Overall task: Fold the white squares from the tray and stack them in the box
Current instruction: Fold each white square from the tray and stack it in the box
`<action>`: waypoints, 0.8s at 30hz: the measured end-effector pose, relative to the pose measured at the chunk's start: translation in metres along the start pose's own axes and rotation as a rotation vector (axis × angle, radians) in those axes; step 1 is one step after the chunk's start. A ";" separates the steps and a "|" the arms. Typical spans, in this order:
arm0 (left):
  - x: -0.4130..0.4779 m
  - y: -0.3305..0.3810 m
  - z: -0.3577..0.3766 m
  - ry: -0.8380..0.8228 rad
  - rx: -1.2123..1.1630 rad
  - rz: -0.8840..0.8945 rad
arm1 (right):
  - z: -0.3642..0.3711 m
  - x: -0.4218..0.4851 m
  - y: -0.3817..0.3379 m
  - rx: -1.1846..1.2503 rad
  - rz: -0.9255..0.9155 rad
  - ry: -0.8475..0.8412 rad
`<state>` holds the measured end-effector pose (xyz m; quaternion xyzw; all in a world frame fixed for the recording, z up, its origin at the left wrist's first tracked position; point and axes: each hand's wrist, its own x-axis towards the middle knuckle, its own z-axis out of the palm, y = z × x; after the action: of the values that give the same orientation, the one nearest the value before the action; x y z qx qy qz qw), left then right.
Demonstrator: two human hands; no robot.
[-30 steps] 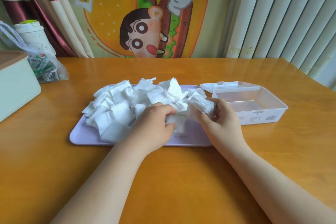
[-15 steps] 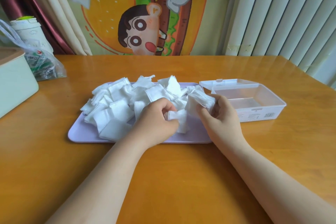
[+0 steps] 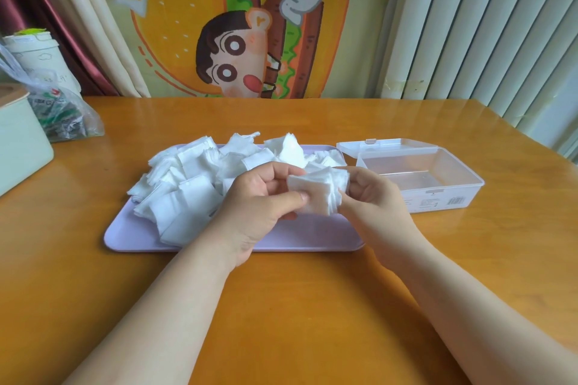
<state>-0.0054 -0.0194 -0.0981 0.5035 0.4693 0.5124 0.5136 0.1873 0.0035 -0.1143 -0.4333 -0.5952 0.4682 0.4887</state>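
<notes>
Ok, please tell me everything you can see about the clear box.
The box is a shallow rectangular tub of clear plastic, upright on the table, just right of the tray. Its lid is open and lies back behind the far rim, with a small clasp tab. Printed labels are on the near wall. Nothing shows inside. Only the table touches it for certain; whether it meets the tray is unclear.

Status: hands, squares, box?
Left hand and right hand both pinch one white square above the tray. Box open, looks empty. Nothing between them.
</notes>
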 end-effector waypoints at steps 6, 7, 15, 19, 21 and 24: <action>-0.001 0.000 0.000 0.000 0.103 0.037 | -0.005 0.001 -0.004 0.055 0.038 -0.084; -0.001 0.000 0.000 0.007 0.110 0.041 | -0.005 0.001 -0.005 0.058 0.039 -0.089; -0.002 0.000 0.005 0.089 0.313 0.141 | -0.007 0.000 -0.007 0.107 0.045 -0.165; -0.001 -0.002 0.007 0.126 0.381 0.234 | -0.013 0.002 -0.011 0.178 0.089 -0.241; 0.001 -0.003 0.006 0.155 0.381 0.274 | -0.015 0.002 -0.011 0.163 0.066 -0.302; 0.002 -0.005 0.006 0.177 0.373 0.302 | -0.013 0.001 -0.009 0.074 0.006 -0.268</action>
<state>0.0007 -0.0173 -0.1024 0.6071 0.5183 0.5298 0.2865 0.1995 0.0043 -0.1039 -0.3505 -0.6359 0.5450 0.4192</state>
